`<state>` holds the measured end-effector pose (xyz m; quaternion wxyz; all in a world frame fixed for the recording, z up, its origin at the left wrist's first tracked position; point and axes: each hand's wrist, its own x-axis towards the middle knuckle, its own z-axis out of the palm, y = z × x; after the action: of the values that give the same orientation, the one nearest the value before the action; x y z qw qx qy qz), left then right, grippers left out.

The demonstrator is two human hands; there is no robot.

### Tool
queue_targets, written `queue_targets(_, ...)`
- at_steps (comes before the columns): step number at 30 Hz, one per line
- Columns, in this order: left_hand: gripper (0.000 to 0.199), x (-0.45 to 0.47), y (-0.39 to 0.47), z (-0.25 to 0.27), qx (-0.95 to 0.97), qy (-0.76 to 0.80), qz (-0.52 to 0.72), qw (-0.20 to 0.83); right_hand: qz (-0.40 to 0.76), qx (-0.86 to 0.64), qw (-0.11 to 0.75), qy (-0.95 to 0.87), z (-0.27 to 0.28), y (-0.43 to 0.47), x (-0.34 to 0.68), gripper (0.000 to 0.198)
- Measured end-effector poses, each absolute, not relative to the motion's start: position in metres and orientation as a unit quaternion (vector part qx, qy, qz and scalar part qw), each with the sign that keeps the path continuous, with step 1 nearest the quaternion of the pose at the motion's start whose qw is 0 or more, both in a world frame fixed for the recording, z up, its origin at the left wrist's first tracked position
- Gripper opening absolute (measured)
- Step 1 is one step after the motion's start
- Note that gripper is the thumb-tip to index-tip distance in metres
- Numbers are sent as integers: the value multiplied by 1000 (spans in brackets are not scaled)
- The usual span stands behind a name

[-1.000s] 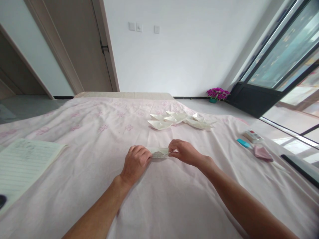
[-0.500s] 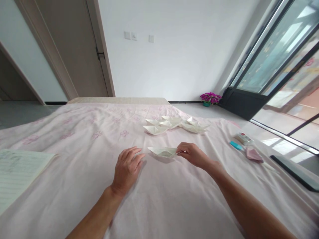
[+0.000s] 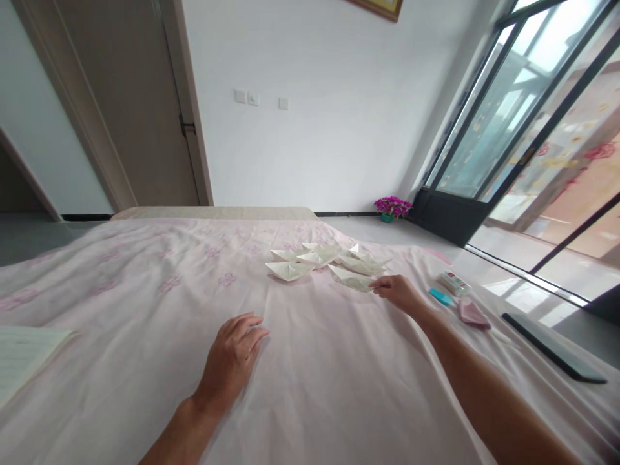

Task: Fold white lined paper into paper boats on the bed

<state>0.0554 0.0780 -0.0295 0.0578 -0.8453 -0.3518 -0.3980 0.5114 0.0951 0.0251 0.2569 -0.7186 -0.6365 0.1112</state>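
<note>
My right hand (image 3: 394, 290) pinches the right tip of a folded paper boat (image 3: 352, 279), at the near side of the other boats. Behind it sits a cluster of several white paper boats (image 3: 318, 258), close together on the pink cloth (image 3: 300, 387). One paper boat (image 3: 289, 271) stands at the left front of that cluster. My left hand (image 3: 236, 349) rests on the cloth to the left, holding nothing, with its fingers slightly curled and apart.
A lined paper pad (image 3: 31, 355) lies at the left edge. On the right are a white packet (image 3: 454, 283), a blue eraser-like block (image 3: 440, 296), a pink folded piece (image 3: 473, 314) and a dark flat device (image 3: 552, 347). Purple flowers (image 3: 392, 206) stand on the floor beyond.
My right hand has carried the paper boat forward and to the right, up to the cluster. My left hand stays on the cloth. The view has tilted up slightly.
</note>
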Motion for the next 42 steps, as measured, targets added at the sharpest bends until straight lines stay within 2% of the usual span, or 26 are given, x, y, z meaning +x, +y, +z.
queue_targets(23,21,55,80,-32,-851,-346,-394,27,86,-700,191,-683,22,155,483,26)
queue_targets(33,21,56,80,-31,-853,-347,-389,19,100,-685,213,-689,17,167,469,24)
queue_targets(42,21,55,80,-33,-854,-346,-389,17,86,-675,259,-686,13,163,472,38)
